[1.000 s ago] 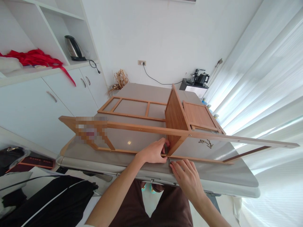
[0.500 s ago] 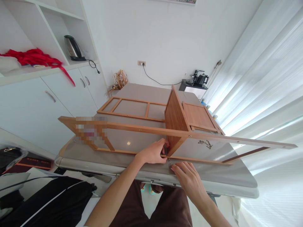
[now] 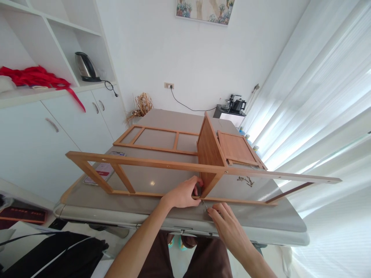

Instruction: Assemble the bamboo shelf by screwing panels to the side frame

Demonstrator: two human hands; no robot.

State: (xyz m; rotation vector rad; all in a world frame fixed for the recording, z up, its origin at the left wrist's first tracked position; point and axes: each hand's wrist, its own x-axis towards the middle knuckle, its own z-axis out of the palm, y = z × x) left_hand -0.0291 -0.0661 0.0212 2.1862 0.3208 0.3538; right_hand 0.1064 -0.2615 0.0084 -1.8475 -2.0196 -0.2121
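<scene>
A wooden frame (image 3: 168, 166) stands on its long edge, joined to an upright wooden panel (image 3: 213, 143). My left hand (image 3: 184, 192) is closed around the frame's lower rail at the panel's bottom near corner, thumb on the near side and fingers behind. Just to the right, my right hand (image 3: 224, 216) pinches a small, thin metal hex key (image 3: 206, 208) at a screw (image 3: 203, 202) in the rail below the panel. The screw's depth is too small to make out.
Several loose screws (image 3: 246, 180) lie right of the panel on the grey table (image 3: 179, 112). Another wooden frame (image 3: 156, 148) and a wooden panel (image 3: 237, 148) lie flat farther back. A phone-like screen (image 3: 102, 170) lies behind the frame's left end.
The view has tilted up slightly. Both hands stay at the same corner; my right hand and the hex key have shifted only a little.
</scene>
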